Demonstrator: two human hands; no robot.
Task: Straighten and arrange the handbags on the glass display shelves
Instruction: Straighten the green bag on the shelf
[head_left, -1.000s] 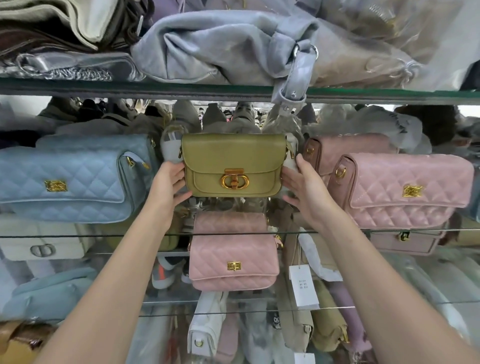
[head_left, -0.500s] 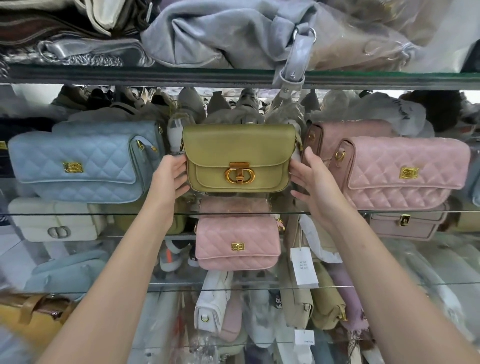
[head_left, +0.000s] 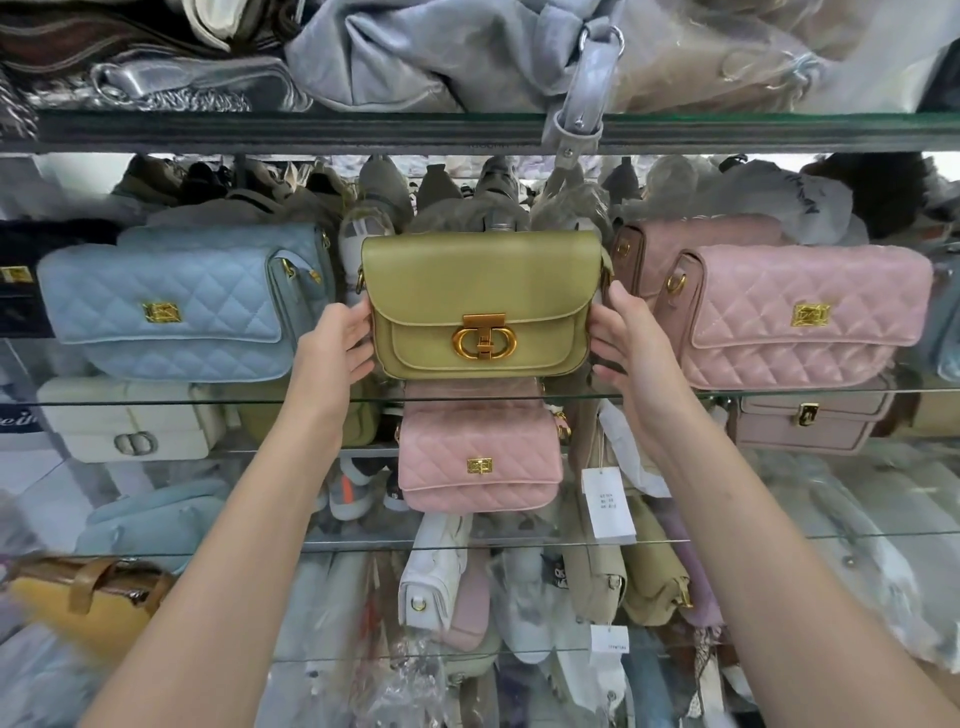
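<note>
- A person's two bare hands hold an olive-green handbag (head_left: 480, 304) upright on a glass shelf (head_left: 156, 401), its flap and gold clasp (head_left: 484, 336) facing the camera.
- The left hand (head_left: 332, 358) presses against the olive-green handbag's left end, fingers close together and curled onto its side edge, thumb at the front corner.
- The right hand (head_left: 631, 345) presses against the bag's right end, fingers close together and laid along its side; the fingertips behind the bag are hidden.
- The bag is clamped between the two palms, its base at or just above the shelf's front edge; whether it rests on the glass cannot be told.
- Left of the olive-green handbag, on the same shelf, stands a light-blue quilted handbag (head_left: 182, 301) with a gold clasp, near the left hand but apart from it.
- Right of the olive-green handbag stands a pink quilted handbag (head_left: 800, 317), with a second pink bag (head_left: 691, 244) partly hidden behind it; the right hand lies between the olive bag and this pair.
- Directly below the olive-green handbag, on the next shelf down, sits a small pink quilted handbag (head_left: 480, 465); to that bag's right hangs a white price tag (head_left: 608, 501).
- Below and left of the olive-green handbag lies a cream handbag (head_left: 130, 428); below and right, a mauve handbag (head_left: 810, 423).
- Above the olive-green handbag, an upper shelf (head_left: 311, 130) carries a slumped grey bag (head_left: 415, 52), its strap (head_left: 584, 98) dangling over the shelf edge.
</note>
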